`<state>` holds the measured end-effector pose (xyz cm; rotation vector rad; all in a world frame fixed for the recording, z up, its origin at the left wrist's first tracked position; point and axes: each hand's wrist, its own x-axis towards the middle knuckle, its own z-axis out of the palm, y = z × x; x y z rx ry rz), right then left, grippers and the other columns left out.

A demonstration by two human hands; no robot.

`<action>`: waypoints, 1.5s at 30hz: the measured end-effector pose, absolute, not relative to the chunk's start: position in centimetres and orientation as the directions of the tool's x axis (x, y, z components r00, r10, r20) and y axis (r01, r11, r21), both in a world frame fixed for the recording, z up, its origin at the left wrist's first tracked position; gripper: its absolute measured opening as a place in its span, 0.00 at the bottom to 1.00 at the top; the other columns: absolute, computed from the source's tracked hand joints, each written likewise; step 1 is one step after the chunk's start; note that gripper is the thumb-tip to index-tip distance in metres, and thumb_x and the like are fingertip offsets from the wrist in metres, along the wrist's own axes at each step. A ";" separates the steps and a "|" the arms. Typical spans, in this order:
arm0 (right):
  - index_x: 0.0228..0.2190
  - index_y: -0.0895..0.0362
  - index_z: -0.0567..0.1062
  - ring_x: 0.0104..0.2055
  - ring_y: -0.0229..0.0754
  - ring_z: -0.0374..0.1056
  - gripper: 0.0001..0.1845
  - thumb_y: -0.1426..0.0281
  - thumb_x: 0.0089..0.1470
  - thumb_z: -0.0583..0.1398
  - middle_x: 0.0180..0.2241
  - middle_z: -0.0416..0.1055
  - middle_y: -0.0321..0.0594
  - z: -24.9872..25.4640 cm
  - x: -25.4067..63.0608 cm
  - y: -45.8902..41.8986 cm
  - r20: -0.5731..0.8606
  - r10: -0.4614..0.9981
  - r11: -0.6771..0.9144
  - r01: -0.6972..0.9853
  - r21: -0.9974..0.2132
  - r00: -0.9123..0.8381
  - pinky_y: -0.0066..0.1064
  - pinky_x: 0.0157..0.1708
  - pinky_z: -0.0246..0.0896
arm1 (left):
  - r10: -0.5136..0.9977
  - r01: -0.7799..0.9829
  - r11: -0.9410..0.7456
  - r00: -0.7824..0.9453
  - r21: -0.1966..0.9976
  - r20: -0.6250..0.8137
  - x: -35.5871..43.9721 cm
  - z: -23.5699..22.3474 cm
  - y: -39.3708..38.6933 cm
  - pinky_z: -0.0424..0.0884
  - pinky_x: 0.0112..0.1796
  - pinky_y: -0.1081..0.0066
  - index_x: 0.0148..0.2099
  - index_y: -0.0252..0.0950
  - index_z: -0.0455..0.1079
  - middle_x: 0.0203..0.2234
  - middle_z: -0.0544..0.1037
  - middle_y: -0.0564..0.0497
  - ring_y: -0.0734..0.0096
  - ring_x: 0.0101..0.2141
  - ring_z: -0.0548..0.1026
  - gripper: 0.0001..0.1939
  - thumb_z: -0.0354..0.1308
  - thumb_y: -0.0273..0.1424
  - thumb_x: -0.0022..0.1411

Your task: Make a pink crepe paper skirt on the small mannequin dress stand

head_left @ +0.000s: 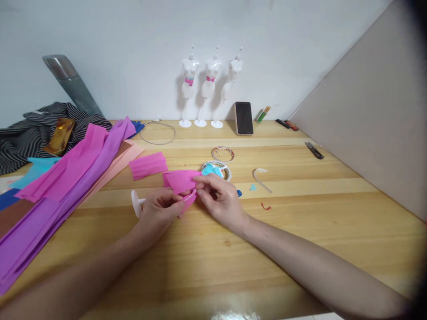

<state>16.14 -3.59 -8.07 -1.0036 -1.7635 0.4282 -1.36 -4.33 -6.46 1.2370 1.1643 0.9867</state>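
My left hand (159,210) and my right hand (220,198) meet at the middle of the wooden table (300,231). Both pinch a folded piece of pink crepe paper (179,179), which wraps something hidden under my fingers. A white round base (135,203) sticks out to the left of my left hand, apparently the foot of a small mannequin stand lying on its side. A second folded pink piece (147,165) lies just beyond my left hand.
Long pink, purple and peach crepe sheets (63,186) cover the left side, with striped cloth (36,129) behind. Three white mini mannequins (208,86), a phone (243,118) and a cable stand at the wall. A round pin tin (216,169), its lid, paper scraps and snips (314,150) lie to the right.
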 end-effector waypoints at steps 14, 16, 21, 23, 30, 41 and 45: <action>0.48 0.56 0.72 0.34 0.41 0.68 0.18 0.80 0.57 0.55 0.29 0.71 0.40 -7.6 16.1 -4.1 0.720 0.657 0.712 0.498 -0.495 -0.225 0.33 0.32 0.66 | 0.980 0.021 0.120 0.157 0.993 -0.122 -1.2 -6.2 -4.2 0.58 0.19 0.76 0.16 0.35 0.68 0.13 0.71 0.55 0.79 0.16 0.64 0.10 0.64 0.32 0.43; 0.48 0.55 0.72 0.33 0.41 0.68 0.18 0.79 0.58 0.54 0.29 0.72 0.40 -7.7 16.1 -4.0 0.708 0.674 0.693 0.514 -0.506 -0.211 0.33 0.32 0.66 | 0.979 0.025 0.137 0.150 0.990 -0.139 -1.3 -6.2 -4.3 0.57 0.18 0.76 0.17 0.35 0.69 0.12 0.70 0.56 0.79 0.15 0.62 0.09 0.64 0.32 0.43; 0.46 0.56 0.73 0.32 0.40 0.67 0.17 0.79 0.57 0.55 0.29 0.71 0.39 -7.9 16.2 -3.8 0.698 0.693 0.667 0.528 -0.527 -0.179 0.33 0.32 0.66 | 0.976 0.011 0.154 0.151 0.988 -0.154 -1.3 -6.3 -4.3 0.57 0.18 0.76 0.18 0.35 0.70 0.12 0.70 0.56 0.80 0.15 0.62 0.07 0.64 0.31 0.42; 0.46 0.56 0.73 0.31 0.40 0.67 0.17 0.79 0.57 0.55 0.28 0.70 0.39 -8.0 16.1 -3.7 0.697 0.697 0.663 0.524 -0.534 -0.172 0.33 0.31 0.66 | 0.976 0.007 0.154 0.152 0.988 -0.153 -1.3 -6.4 -4.3 0.57 0.18 0.76 0.18 0.35 0.70 0.12 0.71 0.55 0.80 0.15 0.62 0.07 0.64 0.31 0.42; 0.48 0.55 0.73 0.32 0.41 0.67 0.18 0.79 0.57 0.54 0.28 0.70 0.39 -8.2 16.1 -3.7 0.687 0.708 0.652 0.524 -0.547 -0.164 0.33 0.33 0.66 | 0.976 0.003 0.172 0.137 0.985 -0.171 -1.3 -6.4 -4.2 0.57 0.18 0.77 0.19 0.35 0.70 0.11 0.70 0.55 0.80 0.15 0.63 0.08 0.65 0.32 0.41; 0.49 0.54 0.73 0.33 0.41 0.69 0.20 0.79 0.57 0.54 0.30 0.73 0.40 -8.3 16.1 -3.6 0.689 0.703 0.657 0.535 -0.531 -0.179 0.34 0.34 0.67 | 0.976 0.008 0.165 0.143 0.986 -0.165 -1.2 -5.9 -4.3 0.56 0.18 0.77 0.19 0.35 0.70 0.11 0.71 0.55 0.80 0.14 0.62 0.08 0.65 0.32 0.41; 0.48 0.54 0.73 0.33 0.41 0.69 0.19 0.79 0.57 0.54 0.30 0.72 0.40 -8.6 16.2 -3.4 0.678 0.712 0.651 0.530 -0.544 -0.180 0.34 0.34 0.67 | 0.975 -0.003 0.172 0.142 0.985 -0.170 -1.2 -6.0 -4.3 0.57 0.18 0.76 0.19 0.35 0.70 0.13 0.73 0.54 0.80 0.14 0.62 0.07 0.64 0.32 0.41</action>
